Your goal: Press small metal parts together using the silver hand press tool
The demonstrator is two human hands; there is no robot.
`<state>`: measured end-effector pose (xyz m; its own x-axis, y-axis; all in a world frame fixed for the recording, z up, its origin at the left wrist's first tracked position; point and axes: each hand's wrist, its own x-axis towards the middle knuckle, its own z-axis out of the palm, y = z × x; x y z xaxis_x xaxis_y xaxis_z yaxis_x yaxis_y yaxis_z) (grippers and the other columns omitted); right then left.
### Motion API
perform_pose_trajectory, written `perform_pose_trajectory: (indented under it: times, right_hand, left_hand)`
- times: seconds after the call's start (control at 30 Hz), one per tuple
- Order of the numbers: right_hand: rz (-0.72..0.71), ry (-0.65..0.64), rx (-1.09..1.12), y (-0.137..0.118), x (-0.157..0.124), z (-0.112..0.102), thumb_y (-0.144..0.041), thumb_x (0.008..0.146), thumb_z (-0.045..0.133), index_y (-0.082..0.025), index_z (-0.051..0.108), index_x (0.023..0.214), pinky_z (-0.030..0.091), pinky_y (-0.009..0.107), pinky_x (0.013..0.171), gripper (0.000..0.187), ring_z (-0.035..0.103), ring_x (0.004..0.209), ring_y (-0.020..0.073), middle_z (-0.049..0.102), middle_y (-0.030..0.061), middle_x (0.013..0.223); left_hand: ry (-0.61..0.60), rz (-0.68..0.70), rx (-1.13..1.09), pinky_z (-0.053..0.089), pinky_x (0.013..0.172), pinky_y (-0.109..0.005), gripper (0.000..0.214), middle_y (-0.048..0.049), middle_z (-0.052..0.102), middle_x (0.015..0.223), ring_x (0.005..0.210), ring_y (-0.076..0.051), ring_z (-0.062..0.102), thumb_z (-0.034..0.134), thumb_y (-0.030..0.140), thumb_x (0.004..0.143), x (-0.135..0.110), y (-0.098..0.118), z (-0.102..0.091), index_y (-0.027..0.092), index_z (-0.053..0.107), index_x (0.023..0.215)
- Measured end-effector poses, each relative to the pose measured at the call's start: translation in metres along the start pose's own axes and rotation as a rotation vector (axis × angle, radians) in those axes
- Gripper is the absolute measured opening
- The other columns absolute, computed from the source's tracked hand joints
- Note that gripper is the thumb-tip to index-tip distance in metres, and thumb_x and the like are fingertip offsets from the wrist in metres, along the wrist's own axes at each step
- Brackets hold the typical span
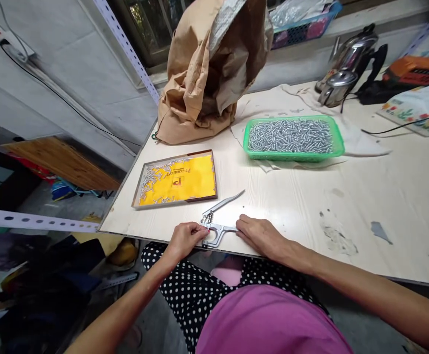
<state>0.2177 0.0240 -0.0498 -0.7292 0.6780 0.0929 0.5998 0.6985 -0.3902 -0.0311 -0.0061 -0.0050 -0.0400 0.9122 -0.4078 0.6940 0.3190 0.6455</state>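
Near the front edge of the table lie grey metal pliers [218, 238] with a C-shaped jaw and a spring. Their upper handle [227, 200] is raised away from the lower one. My right hand [260, 235] is closed around the end of the lower handle. The fingertips of my left hand [185, 239] are pinched together at the jaw, by a small red spot. What they hold is too small to make out. Beyond the pliers sits a shallow tray [196, 183] with a yellow bottom, holding small silvery metal pieces [148, 182], mostly toward its left side.
A green plastic basket [295, 157] full of small metal pieces stands on a cloth farther back. Behind the tray is a large open brown paper bag [196, 118]. Metal pots [338, 86] and an orange box [415, 70] stand at the back right.
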Motion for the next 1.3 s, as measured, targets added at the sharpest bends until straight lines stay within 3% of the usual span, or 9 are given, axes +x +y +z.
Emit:
perform_pose_trajectory:
  times: [0.37,0.6,0.77,0.87,0.93,1.0,1.17,1.3]
  right_hand:
    - [-0.112,0.13,0.012,0.0,-0.009,0.009,-0.008,0.095,0.036,-0.017,0.054,0.087,0.035,0.029,0.058,0.021,0.048,0.067,0.0155,0.057,0.0056,0.083]
    - [-0.072,0.079,-0.01,0.001,-0.003,0.008,-0.009,0.094,0.038,-0.017,0.054,0.088,0.034,0.029,0.058,0.02,0.049,0.068,0.0153,0.058,0.0057,0.086]
    - [0.0,-0.046,0.025,-0.001,0.002,-0.015,-0.023,0.091,0.055,-0.016,0.058,0.092,0.042,0.03,0.064,0.007,0.055,0.078,0.0184,0.062,0.0087,0.096]
    - [0.013,-0.003,0.004,0.009,0.007,-0.028,-0.045,0.08,0.071,-0.015,0.057,0.113,0.045,0.044,0.086,0.048,0.052,0.111,0.0317,0.055,0.0186,0.127]
    - [0.019,0.021,-0.025,0.02,0.012,-0.03,-0.059,0.069,0.076,-0.015,0.048,0.131,0.039,0.055,0.097,0.081,0.038,0.129,0.041,0.04,0.0237,0.145]
    - [0.008,-0.008,-0.044,0.032,0.018,-0.027,-0.067,0.061,0.077,-0.015,0.041,0.14,0.033,0.06,0.102,0.1,0.028,0.136,0.0444,0.033,0.0247,0.15]
    - [-0.029,-0.037,-0.055,0.043,0.033,-0.021,-0.065,0.055,0.079,-0.009,0.043,0.138,0.038,0.054,0.098,0.107,0.04,0.126,0.0421,0.047,0.0245,0.137]
    - [-0.021,-0.029,-0.089,0.035,0.036,-0.027,-0.057,0.058,0.081,-0.009,0.053,0.126,0.043,0.046,0.086,0.087,0.051,0.104,0.0345,0.059,0.0186,0.117]
  left_hand:
    - [0.018,0.003,0.092,0.041,0.059,-0.024,0.029,-0.0051,0.071,0.068,0.067,-0.019,0.062,0.059,0.042,0.075,-0.006,0.003,0.005,0.016,0.072,0.069]
    - [-0.075,-0.024,0.159,0.037,0.055,-0.023,0.032,-0.001,0.065,0.059,0.06,-0.015,0.056,0.062,0.046,0.071,0.004,0.003,0.0,0.015,0.073,0.07]
    - [-0.209,-0.156,0.028,0.03,0.046,-0.021,0.044,0.0037,0.051,0.05,0.047,-0.009,0.04,0.064,0.056,0.066,0.007,0.0,0.0,0.013,0.069,0.068]
    - [-0.21,-0.195,-0.018,0.029,0.044,-0.021,0.046,0.0042,0.05,0.051,0.047,-0.009,0.039,0.065,0.058,0.062,0.006,0.002,0.0,0.013,0.068,0.069]
    - [-0.213,-0.218,-0.035,0.03,0.043,-0.021,0.045,0.0042,0.05,0.052,0.047,-0.009,0.039,0.066,0.058,0.061,0.005,0.004,0.0,0.013,0.066,0.068]
    - [-0.224,-0.241,-0.048,0.03,0.043,-0.021,0.043,0.0042,0.05,0.053,0.048,-0.009,0.04,0.067,0.057,0.061,0.005,0.006,0.0,0.014,0.063,0.066]
    - [-0.239,-0.283,-0.054,0.032,0.043,-0.02,0.042,0.0046,0.051,0.052,0.047,-0.008,0.041,0.07,0.055,0.061,0.006,0.009,0.0,0.015,0.06,0.063]
    - [-0.243,-0.278,-0.057,0.032,0.042,-0.021,0.042,0.005,0.05,0.051,0.046,-0.009,0.04,0.07,0.055,0.06,0.009,0.008,0.0,0.015,0.058,0.061]
